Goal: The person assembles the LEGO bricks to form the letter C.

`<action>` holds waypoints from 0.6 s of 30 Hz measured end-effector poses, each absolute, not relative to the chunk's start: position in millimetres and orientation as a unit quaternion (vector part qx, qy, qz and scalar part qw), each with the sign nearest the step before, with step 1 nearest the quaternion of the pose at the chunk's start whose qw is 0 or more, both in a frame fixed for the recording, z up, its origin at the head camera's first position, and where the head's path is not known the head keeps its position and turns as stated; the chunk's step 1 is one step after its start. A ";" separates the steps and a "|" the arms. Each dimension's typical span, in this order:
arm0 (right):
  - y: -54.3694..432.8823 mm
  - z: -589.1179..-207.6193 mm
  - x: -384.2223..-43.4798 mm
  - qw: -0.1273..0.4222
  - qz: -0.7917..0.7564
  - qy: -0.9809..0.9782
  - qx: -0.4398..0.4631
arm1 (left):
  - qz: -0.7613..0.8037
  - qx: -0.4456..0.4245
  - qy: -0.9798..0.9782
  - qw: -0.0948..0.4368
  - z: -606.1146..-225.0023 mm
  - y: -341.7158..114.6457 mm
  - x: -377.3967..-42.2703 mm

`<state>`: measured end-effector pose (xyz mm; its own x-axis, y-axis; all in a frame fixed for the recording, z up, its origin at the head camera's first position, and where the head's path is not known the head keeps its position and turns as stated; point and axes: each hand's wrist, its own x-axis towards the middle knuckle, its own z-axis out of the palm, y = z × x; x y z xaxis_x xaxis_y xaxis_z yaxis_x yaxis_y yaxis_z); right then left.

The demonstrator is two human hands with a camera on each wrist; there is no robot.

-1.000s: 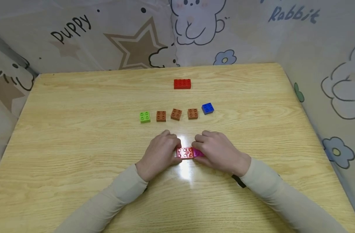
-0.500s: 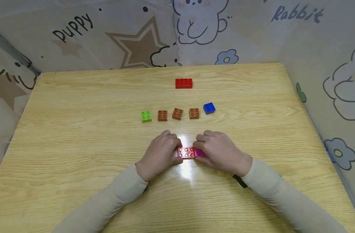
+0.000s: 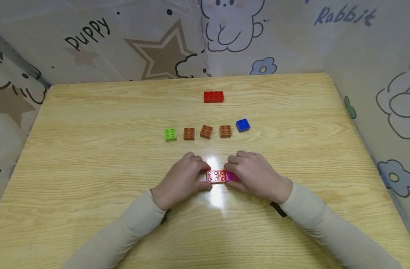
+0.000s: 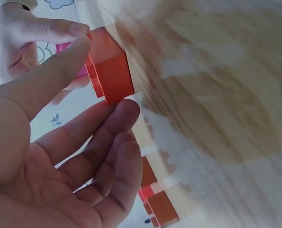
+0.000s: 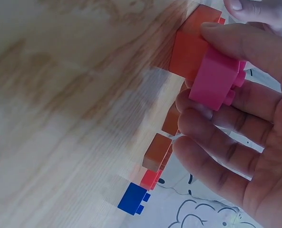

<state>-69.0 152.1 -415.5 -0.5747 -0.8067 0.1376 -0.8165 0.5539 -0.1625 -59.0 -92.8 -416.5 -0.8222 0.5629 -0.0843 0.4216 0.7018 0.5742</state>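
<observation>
In the head view, a long orange-red brick (image 3: 216, 176) lies on the table close to the person. A magenta brick (image 3: 231, 176) sits on its right end and overhangs it; the hand partly hides it. My left hand (image 3: 182, 181) has thumb and index finger at opposite sides of the long brick's left end, a loose pinch; the left wrist view shows both fingertips at the edges of the orange-red brick (image 4: 111, 71). My right hand (image 3: 257, 177) pinches the stack at the magenta brick, thumb on the near side, fingers on the far side. Studs point up from the magenta brick (image 5: 214, 78).
Beyond the hands runs a row: a lime green brick (image 3: 170, 134), three brown bricks (image 3: 189, 133) and a blue brick (image 3: 243, 125). A red brick (image 3: 213, 96) lies farther back. Patterned wall covering (image 3: 292, 41) borders the wood-grain table (image 3: 101, 149).
My left hand has shifted slightly left and loosened, showing more of the orange-red brick's left end. My right hand keeps its hold on the magenta brick. The head view has shifted slightly.
</observation>
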 end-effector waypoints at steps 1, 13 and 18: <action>152.1 -415.6 -69.0 0.023 0.104 -0.881 0.461 | 0.281 0.268 0.913 0.128 -415.8 -93.9 -59.5; 152.3 -415.9 -70.0 0.021 0.101 -0.880 0.463 | 0.325 0.224 0.916 0.071 -406.5 -117.1 -80.1; 151.9 -417.4 -69.1 0.026 0.106 -0.878 0.465 | 0.338 0.195 0.920 0.025 -405.8 -131.9 -94.4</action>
